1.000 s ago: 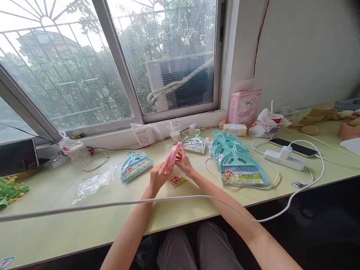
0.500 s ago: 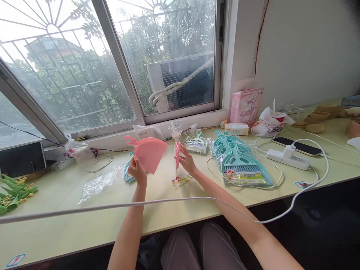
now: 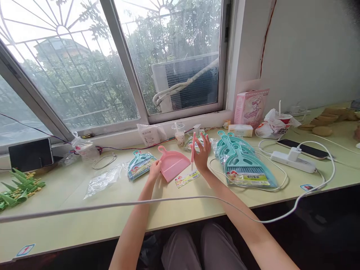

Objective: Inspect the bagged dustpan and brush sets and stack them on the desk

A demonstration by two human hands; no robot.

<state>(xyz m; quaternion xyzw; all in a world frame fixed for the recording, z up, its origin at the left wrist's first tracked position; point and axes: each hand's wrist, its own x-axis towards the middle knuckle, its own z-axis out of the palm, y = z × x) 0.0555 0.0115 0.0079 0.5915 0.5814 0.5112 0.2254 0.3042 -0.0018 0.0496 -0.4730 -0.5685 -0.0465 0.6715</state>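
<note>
pinching the pink dustpan (image 3: 173, 165) by its edge with my left hand (image 3: 154, 171), seemingly to steady it over the table (image 3: 84, 221), i grasped the pink brush (image 3: 193, 147) upright in my right hand (image 3: 202, 156), near the card (image 3: 185, 180).

My head-worn camera sits near, above and behind the left hand (image 3: 154, 170) and right hand (image 3: 201, 153), facing forward and down across the desk (image 3: 84, 225) to the sliding window (image 3: 180, 84) beyond them.
</note>
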